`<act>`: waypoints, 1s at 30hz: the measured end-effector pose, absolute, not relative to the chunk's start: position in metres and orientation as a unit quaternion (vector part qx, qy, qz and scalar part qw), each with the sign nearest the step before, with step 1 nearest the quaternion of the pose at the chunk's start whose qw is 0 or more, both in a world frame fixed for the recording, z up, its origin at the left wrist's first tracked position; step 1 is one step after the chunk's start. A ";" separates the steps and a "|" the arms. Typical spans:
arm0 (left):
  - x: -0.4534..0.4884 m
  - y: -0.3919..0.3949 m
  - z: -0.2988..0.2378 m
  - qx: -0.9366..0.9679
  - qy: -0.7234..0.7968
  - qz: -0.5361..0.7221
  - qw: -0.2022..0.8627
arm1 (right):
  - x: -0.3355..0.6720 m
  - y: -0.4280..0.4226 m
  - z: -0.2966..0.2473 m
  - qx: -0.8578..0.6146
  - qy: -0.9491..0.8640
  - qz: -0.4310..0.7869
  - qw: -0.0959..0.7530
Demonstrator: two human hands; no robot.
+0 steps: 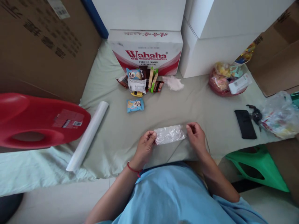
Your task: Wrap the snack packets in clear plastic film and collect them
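A blue shirt (177, 193) fills the bottom edge, and both forearms reach out from it over a green cloth (116, 137). The left hand (146, 144) and the right hand (196, 137) hold a crumpled clear bag (169, 134) stretched between them, just above the cloth. Each grip is pressed together on one end of the bag: the left pinches its left end with thumb and fingertips, and the right pinches its right end the same way. A red cord (133, 169) circles the left wrist.

Left of the left grip a white roll (87, 135) lies slanted on the cloth, with a red stool (35, 121) beyond it. Ahead of the grips, well apart, lies a blue packet (135, 105). Further ahead a snack pile (141, 81) sits against a Wahaha box (146, 51), with a white wad (173, 83) just beside the pile.

Right of the right grip lie a black phone (245, 123) and a small dark object (255, 114), near each other. A clear bundle (279, 116) sits further right, and a red bundle (225, 81) lies ahead of the phone. A green stool (259, 165) lies near the right forearm.
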State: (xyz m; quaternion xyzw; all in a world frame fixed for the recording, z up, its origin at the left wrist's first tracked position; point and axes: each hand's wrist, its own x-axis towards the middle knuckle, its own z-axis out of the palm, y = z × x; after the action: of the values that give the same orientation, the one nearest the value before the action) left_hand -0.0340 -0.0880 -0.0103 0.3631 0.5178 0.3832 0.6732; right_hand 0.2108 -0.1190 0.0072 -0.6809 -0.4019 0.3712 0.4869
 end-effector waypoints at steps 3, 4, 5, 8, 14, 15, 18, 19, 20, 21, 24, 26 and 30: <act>-0.032 -0.089 -0.010 0.369 0.513 0.377 0.677 | 0.196 -0.124 0.013 -0.608 -0.592 0.294 0.439; -0.031 -0.089 -0.009 0.374 0.509 0.369 0.682 | 0.190 -0.124 0.014 -0.569 -0.646 0.297 0.413; -0.032 -0.088 -0.007 0.380 0.506 0.361 0.685 | 0.185 -0.124 0.014 -0.539 -0.683 0.301 0.390; -0.038 -0.084 -0.001 0.386 0.505 0.346 0.690 | 0.176 -0.120 0.010 -0.524 -0.688 0.328 0.380; -0.062 -0.074 0.001 0.389 0.508 0.345 0.687 | 0.188 -0.117 0.008 -0.598 -0.386 0.516 0.476; -0.064 -0.074 0.001 0.390 0.513 0.347 0.681 | 0.189 -0.117 0.008 -0.604 -0.332 0.539 0.484; -0.068 -0.082 0.004 0.415 0.540 0.386 0.622 | 0.188 -0.119 0.010 -0.613 -0.246 0.557 0.504; -0.068 -0.086 0.006 0.427 0.543 0.403 0.600 | 0.187 -0.120 0.010 -0.614 -0.238 0.552 0.512; -0.067 -0.091 0.009 0.439 0.543 0.416 0.583 | 0.185 -0.121 0.011 -0.615 -0.235 0.544 0.520; -0.066 -0.096 0.011 0.450 0.541 0.425 0.570 | 0.183 -0.122 0.012 -0.617 -0.236 0.533 0.529; -0.054 -0.108 0.015 0.491 0.528 0.400 0.566 | 0.175 -0.124 0.015 -0.623 -0.249 0.509 0.540; -0.040 -0.111 0.014 0.540 0.528 0.359 0.548 | 0.169 -0.125 0.016 -0.622 -0.254 0.509 0.538; -0.014 -0.105 0.006 0.643 0.540 0.356 0.409 | 0.160 -0.127 0.018 -0.611 -0.256 0.534 0.525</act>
State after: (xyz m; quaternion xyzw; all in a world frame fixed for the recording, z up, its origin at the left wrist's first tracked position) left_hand -0.0136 -0.1052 0.0059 0.6435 0.5405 0.3557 0.4090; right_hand 0.1605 -0.1268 0.0175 -0.6107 -0.2564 0.5342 0.5252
